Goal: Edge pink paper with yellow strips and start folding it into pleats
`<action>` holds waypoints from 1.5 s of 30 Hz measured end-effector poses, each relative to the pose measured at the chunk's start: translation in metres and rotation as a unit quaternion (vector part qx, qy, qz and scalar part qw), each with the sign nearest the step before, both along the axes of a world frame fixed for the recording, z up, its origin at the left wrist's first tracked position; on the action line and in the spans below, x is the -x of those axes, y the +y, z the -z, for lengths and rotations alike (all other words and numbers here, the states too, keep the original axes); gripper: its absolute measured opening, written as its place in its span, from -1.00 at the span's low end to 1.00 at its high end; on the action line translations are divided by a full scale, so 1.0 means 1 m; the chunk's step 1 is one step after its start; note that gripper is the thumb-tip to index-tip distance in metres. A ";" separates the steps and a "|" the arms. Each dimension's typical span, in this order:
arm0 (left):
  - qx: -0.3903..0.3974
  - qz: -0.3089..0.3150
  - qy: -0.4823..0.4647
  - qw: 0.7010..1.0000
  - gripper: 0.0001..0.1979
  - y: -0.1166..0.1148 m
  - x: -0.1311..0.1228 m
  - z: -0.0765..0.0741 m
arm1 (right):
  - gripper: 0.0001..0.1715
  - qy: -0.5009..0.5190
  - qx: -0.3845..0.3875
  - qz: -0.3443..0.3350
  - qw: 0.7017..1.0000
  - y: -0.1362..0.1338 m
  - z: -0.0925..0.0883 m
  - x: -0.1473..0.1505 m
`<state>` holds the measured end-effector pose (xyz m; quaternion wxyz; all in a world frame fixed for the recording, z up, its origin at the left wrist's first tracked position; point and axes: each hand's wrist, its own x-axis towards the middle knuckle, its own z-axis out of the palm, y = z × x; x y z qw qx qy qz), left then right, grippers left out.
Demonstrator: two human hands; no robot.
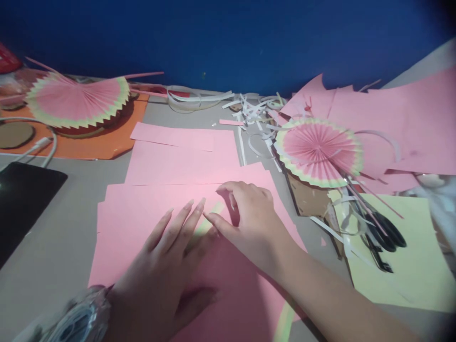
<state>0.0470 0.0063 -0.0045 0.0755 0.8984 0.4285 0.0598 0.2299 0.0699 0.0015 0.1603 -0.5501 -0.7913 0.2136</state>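
Pink paper sheets [142,213] lie stacked in front of me, their edges not quite aligned. My left hand [167,259] rests on the top sheet with its fingers stretched out and apart. A pale yellow-green strip [204,225] runs across the pink paper, partly hidden under my hands. Just to the right, my right hand [252,218] arches over the strip's far end, thumb and forefinger apart and nothing visible between them. More yellow-green strip [284,323] shows below my right forearm. Around my left wrist is a shiny, clear, roll-like thing [83,316].
Pleated pink paper fans with yellow-green rims stand at the back left [80,99] and right [318,147]. White paper strips [252,111] lie heaped between them. Black-handled scissors [386,230] rest on yellow-green paper [409,285]. A black flat device [28,204] lies left.
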 end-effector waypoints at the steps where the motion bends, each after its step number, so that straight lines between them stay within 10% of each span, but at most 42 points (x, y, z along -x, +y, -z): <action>1: -0.001 -0.004 0.000 1.000 -0.28 -0.001 0.000 0.000 | -0.67 0.000 0.001 -0.001 1.000 0.000 0.000 0.000; 12: -0.009 -0.002 -0.002 1.000 -0.25 -0.001 0.002 0.000 | -0.81 0.026 0.003 -0.003 1.000 0.011 0.001 -0.003; 23: 0.000 -0.128 -0.070 0.989 -0.31 0.015 0.015 -0.003 | -0.87 0.047 0.030 -0.055 0.997 0.005 -0.006 -0.007; 30: 0.077 -0.124 -0.138 0.980 -0.91 0.016 0.016 -0.012 | -0.87 0.204 0.181 -0.049 0.961 0.000 -0.017 -0.009; 45: 0.136 -0.129 -0.211 0.959 -0.77 0.018 0.017 -0.014 | -0.78 0.175 0.187 -0.122 0.959 0.006 -0.021 -0.011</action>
